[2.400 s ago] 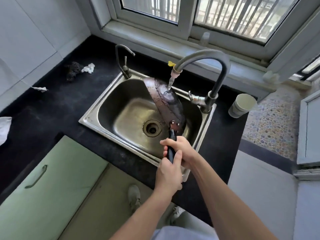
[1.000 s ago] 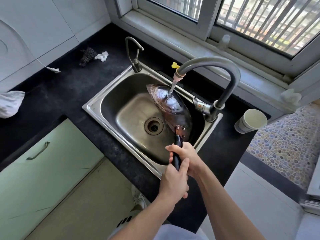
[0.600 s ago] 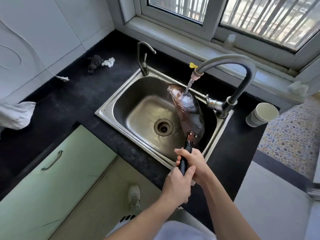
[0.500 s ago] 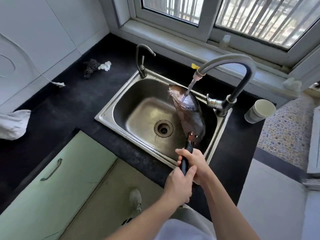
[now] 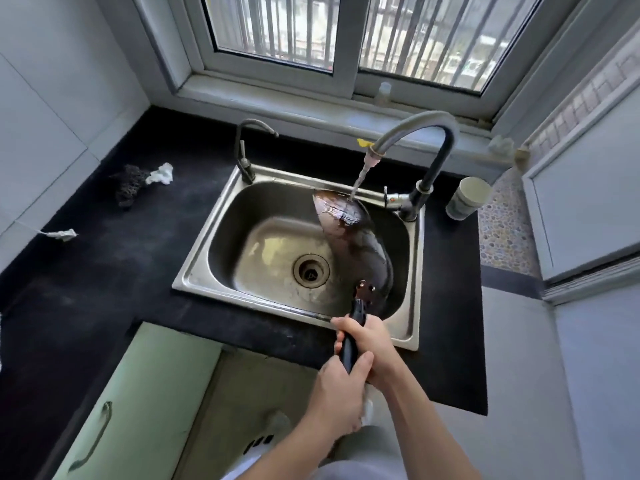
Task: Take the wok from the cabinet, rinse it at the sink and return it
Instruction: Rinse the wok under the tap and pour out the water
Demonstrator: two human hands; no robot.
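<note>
The dark wok [image 5: 349, 233] is tilted on edge inside the steel sink [image 5: 221, 237], at the right side of the basin. A stream of water runs from the curved faucet [image 5: 429, 133] onto the wok's far rim. The wok's black handle [image 5: 353, 327] points toward me over the sink's front edge. My right hand [image 5: 372, 341] grips the handle higher up, and my left hand [image 5: 341, 393] grips it just below. Both hands are closed around it.
A black countertop [image 5: 104, 265] surrounds the sink. A green cabinet door [image 5: 131, 410] hangs open below the counter at left. A white cup [image 5: 467, 199] stands right of the faucet. A dark scrubber [image 5: 130, 180] and crumpled paper [image 5: 161, 173] lie at the back left. A small second tap [image 5: 247, 147] rises behind the sink.
The wok stays tilted under the running water with both hands on the handle. The view has shifted, and the stream now lands nearer the wok's far rim.
</note>
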